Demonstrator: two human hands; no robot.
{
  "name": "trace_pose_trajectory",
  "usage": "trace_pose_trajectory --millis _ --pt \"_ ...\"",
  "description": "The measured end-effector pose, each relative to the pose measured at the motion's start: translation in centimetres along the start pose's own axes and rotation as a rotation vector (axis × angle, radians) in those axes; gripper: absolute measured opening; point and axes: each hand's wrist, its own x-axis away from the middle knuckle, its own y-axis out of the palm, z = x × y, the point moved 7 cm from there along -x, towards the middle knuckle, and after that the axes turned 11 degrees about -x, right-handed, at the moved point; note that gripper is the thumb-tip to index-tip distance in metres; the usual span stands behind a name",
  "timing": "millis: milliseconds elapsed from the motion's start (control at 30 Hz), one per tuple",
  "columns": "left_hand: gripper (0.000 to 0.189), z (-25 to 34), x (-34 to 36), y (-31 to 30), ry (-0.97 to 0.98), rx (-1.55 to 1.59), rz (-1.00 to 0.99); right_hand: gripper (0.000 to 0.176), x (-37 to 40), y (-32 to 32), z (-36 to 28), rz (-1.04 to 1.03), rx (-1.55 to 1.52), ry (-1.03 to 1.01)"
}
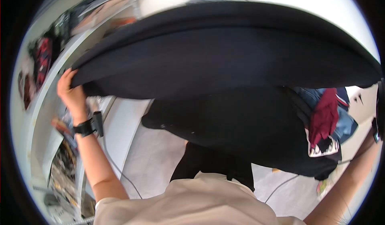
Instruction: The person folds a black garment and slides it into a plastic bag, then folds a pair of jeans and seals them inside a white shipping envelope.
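Looking soft and floppy, the black cloth [224, 60] suits holding by its ends, left fingers [65, 76] gripping one, right fingers unseen.

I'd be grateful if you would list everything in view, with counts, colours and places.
Cloth: one, black, stretched across the centre
Lower surface: one, black, below the cloth
Clothes: several, count unclear, maroon, blue, black and white, right
Shelving: one unit visible, white, left
Shelf goods: many, mixed colours, left, blurred
Cable: two visible stretches, grey, over the floor
Floor: one, pale, below
Strap: one clearly visible, black, left wrist
Shirt: one, cream, bottom centre
Trousers: one pair, black, above the shirt
Left hand: one, bare, left, gripping the cloth's edge
Right forearm: one, bare, lower right; hand not visible
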Motion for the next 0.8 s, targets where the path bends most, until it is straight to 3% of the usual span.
trace_pose_trajectory --millis 33,100,133,167,200,300,433,567,633,667,733,800 --pt "0.033 0.0 -0.4 0.8 0.012 0.007 -0.065 0.042 -5.8 -0.9 7.6 -0.161 0.007 -0.206" --pt "0.025 2.3 -0.9 2.8 0.118 0.015 -0.150 0.035 -9.1 0.1 18.6 -0.421 -0.090 -0.114" --pt "0.026 2.4 -0.5 5.0 0.053 0.184 -0.234 0.032 -10.5 0.5 23.9 -0.546 -0.132 -0.056" --pt "0.027 3.1 0.2 7.3 -0.010 0.276 -0.337 0.027 -6.9 2.3 23.4 -0.327 -0.586 0.509" --pt "0.028 3.8 0.6 9.3 -0.073 0.354 -0.441 0.024 -3.8 3.4 22.0 -0.230 -0.548 0.595" --pt "0.030 7.1 -0.8 12.4 0.051 0.314 -0.425 0.027 -0.7 5.2 21.4 -0.146 -0.563 0.620" --pt "0.033 9.4 -4.5 12.0 0.072 0.383 -0.333 0.029 -4.5 2.6 24.3 -0.060 -0.681 0.613" --pt "0.050 12.2 -4.8 9.1 -0.130 0.494 -0.323 0.033 -4.1 -4.6 28.2 0.078 -0.839 0.718" --pt "0.055 15.8 -2.6 7.2 0.073 0.500 -0.459 0.033 -3.6 -9.2 35.8 -0.083 -0.830 0.763" --pt "0.054 18.0 -0.7 6.1 0.135 0.483 -0.546 0.031 -1.7 -11.6 37.9 -0.036 -0.841 0.825" --pt "0.045 23.1 3.5 3.6 0.370 0.492 -0.654 0.029 1.3 -16.9 46.2 -0.165 -0.821 0.913" --pt "0.038 26.2 9.7 2.8 0.562 0.591 -0.852 0.029 7.2 -20.2 46.8 -0.155 -0.731 1.057"
